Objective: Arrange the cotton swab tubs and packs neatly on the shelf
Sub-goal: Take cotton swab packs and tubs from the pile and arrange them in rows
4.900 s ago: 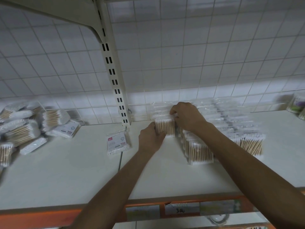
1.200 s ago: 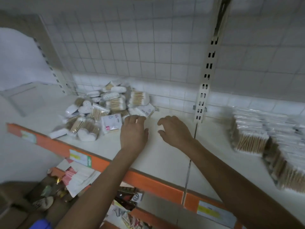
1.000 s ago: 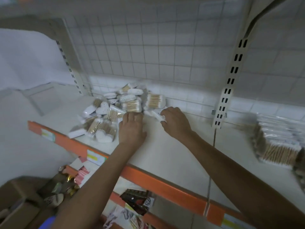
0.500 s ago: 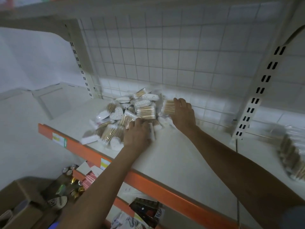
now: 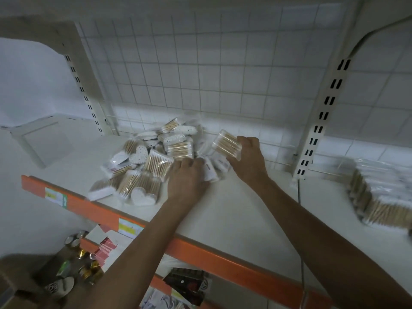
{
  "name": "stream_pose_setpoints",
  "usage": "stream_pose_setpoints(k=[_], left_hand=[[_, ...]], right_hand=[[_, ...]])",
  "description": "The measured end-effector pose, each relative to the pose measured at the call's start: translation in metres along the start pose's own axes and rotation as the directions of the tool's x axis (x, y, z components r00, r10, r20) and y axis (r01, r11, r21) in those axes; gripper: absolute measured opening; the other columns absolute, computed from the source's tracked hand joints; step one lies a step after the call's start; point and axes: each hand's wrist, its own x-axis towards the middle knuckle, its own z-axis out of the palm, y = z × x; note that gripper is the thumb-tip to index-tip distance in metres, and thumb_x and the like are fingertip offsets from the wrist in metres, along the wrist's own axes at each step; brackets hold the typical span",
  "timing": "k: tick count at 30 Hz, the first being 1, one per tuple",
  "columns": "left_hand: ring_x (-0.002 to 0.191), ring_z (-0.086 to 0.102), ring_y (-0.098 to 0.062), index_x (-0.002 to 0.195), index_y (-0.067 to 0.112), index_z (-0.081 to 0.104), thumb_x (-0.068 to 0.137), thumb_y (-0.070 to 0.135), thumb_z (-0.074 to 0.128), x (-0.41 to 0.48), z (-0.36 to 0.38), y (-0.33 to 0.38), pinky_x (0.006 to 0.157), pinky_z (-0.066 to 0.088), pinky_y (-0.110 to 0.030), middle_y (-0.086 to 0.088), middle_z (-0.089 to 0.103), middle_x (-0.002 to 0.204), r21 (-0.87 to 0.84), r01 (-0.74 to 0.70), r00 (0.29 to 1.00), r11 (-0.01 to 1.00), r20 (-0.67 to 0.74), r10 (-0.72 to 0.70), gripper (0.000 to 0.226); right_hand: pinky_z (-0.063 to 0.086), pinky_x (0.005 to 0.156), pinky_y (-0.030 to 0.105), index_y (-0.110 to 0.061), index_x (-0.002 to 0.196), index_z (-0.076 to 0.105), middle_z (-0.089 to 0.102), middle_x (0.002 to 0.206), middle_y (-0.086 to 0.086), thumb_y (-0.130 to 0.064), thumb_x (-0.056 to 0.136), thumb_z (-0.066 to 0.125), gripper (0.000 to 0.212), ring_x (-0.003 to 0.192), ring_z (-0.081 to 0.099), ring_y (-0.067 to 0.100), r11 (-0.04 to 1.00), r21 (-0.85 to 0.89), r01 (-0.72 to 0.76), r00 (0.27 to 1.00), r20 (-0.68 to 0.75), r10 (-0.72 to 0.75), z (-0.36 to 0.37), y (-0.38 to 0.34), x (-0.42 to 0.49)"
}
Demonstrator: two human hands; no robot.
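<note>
Fingers (image 5: 189, 162) of the left hand (image 5: 187, 178) are bending down over the near right edge of the loose pile (image 5: 153, 159) of cotton swab packs. Their tips are hiding against a flat white pack (image 5: 209, 172), so I cannot tell whether they are pinching it. At the pile's near side, heart-shaped tubs (image 5: 142, 197) are lying among the packs. They are looking rigid, and are probably easy to lift by the sides.

Just beyond, at the pile's right side, the right hand (image 5: 249, 163) is holding a clear pack (image 5: 226, 143) of wooden-stemmed swabs up off the shelf (image 5: 234, 210), with its fingers curling round the pack's right end. These packs are looking light: thin film over a stiff bundle of sticks. The film is likely slippery and crinkly under a loose hold. Gripping across the bundle, where the sticks are giving it backbone, seems safer than pinching film alone.

Well to the right of the pile, past the slotted upright (image 5: 321, 117), a neat row (image 5: 374, 197) of packs is standing. Behind the pile, the wire grid (image 5: 200, 74) is closing off the back.
</note>
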Motion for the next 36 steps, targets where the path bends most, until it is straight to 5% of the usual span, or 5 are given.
stream_pose_setpoints(k=[3,13,18,29,36], left_hand=[[0.113,0.049,-0.034,0.131,0.017,0.049,0.079,0.036,0.066,0.002,0.003,0.025,0.090,0.043,-0.039,-0.012,0.054,0.121,-0.096,-0.034,0.998,0.995,0.053,0.040,0.057],[0.108,0.054,-0.026,0.129,0.026,0.052,0.074,0.047,0.071,-0.027,0.037,0.134,0.089,0.043,-0.032,-0.006,0.059,0.118,-0.367,-0.247,0.930,0.897,0.172,0.326,0.062],[0.091,0.060,-0.025,0.105,0.022,0.063,0.064,0.076,0.040,-0.047,0.054,0.191,0.079,0.048,-0.038,-0.004,0.066,0.094,-0.457,-0.319,0.879,0.831,0.186,0.440,0.071],[0.103,0.058,-0.025,0.114,0.023,0.060,0.075,0.067,0.052,-0.090,0.056,0.283,0.084,0.047,-0.035,-0.003,0.064,0.110,-0.255,-0.386,0.830,0.887,0.324,0.454,0.059],[0.106,0.056,-0.031,0.118,0.012,0.062,0.086,0.030,0.061,-0.128,0.012,0.338,0.092,0.041,-0.035,-0.011,0.063,0.113,-0.424,-0.359,0.923,0.831,-0.030,0.384,0.036]], right_hand=[[0.030,0.079,0.010,-0.011,0.126,0.050,0.046,0.125,0.010,-0.023,0.078,0.071,0.053,0.098,0.041,0.006,0.997,0.048,-0.060,0.997,-0.041,0.062,-0.028,0.011,-0.019],[0.050,0.086,0.035,-0.014,0.117,0.058,0.056,0.108,-0.001,-0.020,0.074,0.076,0.047,0.106,0.054,0.020,0.957,0.152,-0.248,0.937,-0.212,0.276,-0.118,0.061,-0.121],[0.049,0.085,0.028,-0.015,0.128,0.053,0.052,0.115,0.002,-0.026,0.078,0.075,0.056,0.106,0.054,0.018,0.935,0.144,-0.325,0.891,-0.284,0.354,-0.155,0.079,-0.165],[0.044,0.081,0.010,-0.012,0.136,0.046,0.044,0.108,-0.007,-0.019,0.084,0.069,0.057,0.102,0.052,0.015,0.935,0.230,-0.270,0.892,-0.305,0.333,-0.238,0.100,-0.241],[0.040,0.078,0.006,-0.019,0.139,0.041,0.051,0.111,0.000,-0.027,0.091,0.058,0.051,0.093,0.057,0.015,0.880,0.338,-0.334,0.869,-0.251,0.426,-0.295,0.129,-0.287]])
